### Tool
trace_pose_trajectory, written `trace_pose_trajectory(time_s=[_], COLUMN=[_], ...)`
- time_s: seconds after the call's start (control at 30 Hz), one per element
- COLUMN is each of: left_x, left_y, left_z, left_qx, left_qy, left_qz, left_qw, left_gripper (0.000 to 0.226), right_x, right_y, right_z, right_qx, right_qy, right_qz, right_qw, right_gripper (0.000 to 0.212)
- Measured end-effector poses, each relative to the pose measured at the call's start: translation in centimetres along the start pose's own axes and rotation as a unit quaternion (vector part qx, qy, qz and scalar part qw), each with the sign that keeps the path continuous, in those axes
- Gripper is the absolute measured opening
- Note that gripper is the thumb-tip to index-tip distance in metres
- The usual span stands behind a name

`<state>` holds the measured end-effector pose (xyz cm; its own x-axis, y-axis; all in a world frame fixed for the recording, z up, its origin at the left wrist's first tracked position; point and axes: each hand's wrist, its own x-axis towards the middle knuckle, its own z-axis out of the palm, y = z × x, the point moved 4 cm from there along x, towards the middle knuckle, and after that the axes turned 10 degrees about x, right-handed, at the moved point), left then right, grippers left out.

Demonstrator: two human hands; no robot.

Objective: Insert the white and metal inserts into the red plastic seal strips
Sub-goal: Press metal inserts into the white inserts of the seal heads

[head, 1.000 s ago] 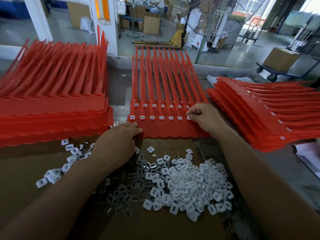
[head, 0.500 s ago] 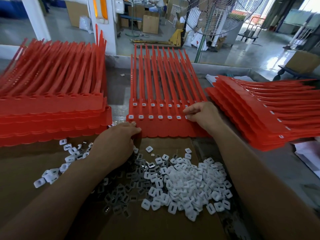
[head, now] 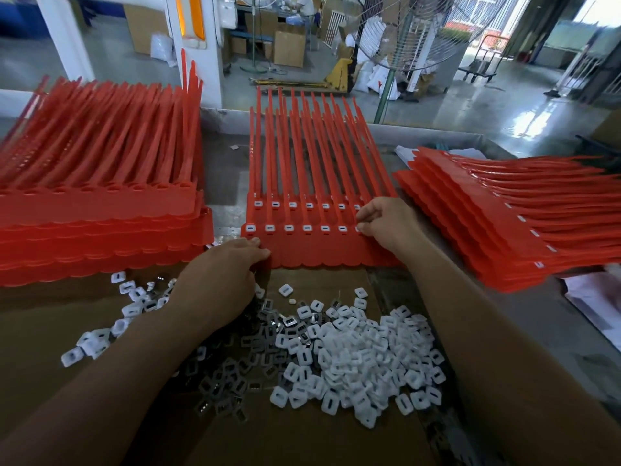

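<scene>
My right hand [head: 386,223] pinches the row's last white insert [head: 360,227], my left hand [head: 221,274] grips the red strip [head: 322,252] by its corner, and many inserts [head: 363,358] wait below them.

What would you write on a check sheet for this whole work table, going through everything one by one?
Surface: brown cardboard sheet over a grey table.
Job's things: middle seal strips carry two rows of fitted inserts; loose white inserts and metal inserts heaped on the cardboard; left stack and right stack of red strips.
Clutter: white papers at the right edge.
Hands: left hand grips the middle strips' near-left corner; right hand curled at the rows' right end, contents hidden.
Cables: nothing seen.
Surroundings: standing fan, cardboard boxes, factory floor.
</scene>
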<state>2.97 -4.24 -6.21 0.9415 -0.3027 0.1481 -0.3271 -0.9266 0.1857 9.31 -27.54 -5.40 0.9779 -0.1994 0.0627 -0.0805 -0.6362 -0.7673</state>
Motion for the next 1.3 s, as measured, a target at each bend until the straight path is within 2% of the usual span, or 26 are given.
trace_pose_trajectory(time_s=[0.07, 0.33, 0.43, 0.67, 0.87, 1.03, 1.17, 1.3], left_x=[0.0, 0.1, 0.1, 0.1, 0.1, 0.2, 0.2, 0.2], left_y=[0.0, 0.0, 0.1, -0.1, -0.1, -0.1, -0.1, -0.1], left_z=[0.0, -0.1, 0.0, 0.1, 0.2, 0.2, 0.1, 0.1], left_qx=[-0.001, 0.002, 0.005, -0.005, -0.007, -0.005, -0.003, -0.001], left_qy=[0.002, 0.002, 0.0, 0.008, 0.013, 0.012, 0.012, 0.012], left_qz=[0.0, 0.0, 0.001, 0.0, -0.001, -0.002, -0.001, 0.002], left_qw=[1.0, 1.0, 1.0, 1.0, 1.0, 1.0, 1.0, 1.0], left_gripper=[0.052, 0.052, 0.052, 0.05, 0.05, 0.05, 0.05, 0.05], right_x=[-0.4, -2.6, -3.5, -5.4, -6.8, -7.5, -7.6, -7.6], right_y=[0.1, 0.0, 0.4, 0.3, 0.1, 0.2, 0.6, 0.9], right_z=[-0.1, -1.2, -1.5, -3.3, -4.7, -4.5, -4.3, -3.7], right_qx=[0.008, -0.021, -0.007, 0.005, 0.01, -0.033, -0.087, -0.089], right_qy=[0.005, -0.108, -0.116, -0.119, -0.234, -0.326, -0.356, -0.36], right_qz=[-0.023, -0.048, -0.057, -0.075, -0.075, -0.052, -0.03, -0.014], right_qw=[1.0, 0.993, 0.992, 0.99, 0.969, 0.943, 0.93, 0.928], right_gripper=[0.013, 0.032, 0.034, 0.021, 0.016, 0.021, 0.024, 0.023])
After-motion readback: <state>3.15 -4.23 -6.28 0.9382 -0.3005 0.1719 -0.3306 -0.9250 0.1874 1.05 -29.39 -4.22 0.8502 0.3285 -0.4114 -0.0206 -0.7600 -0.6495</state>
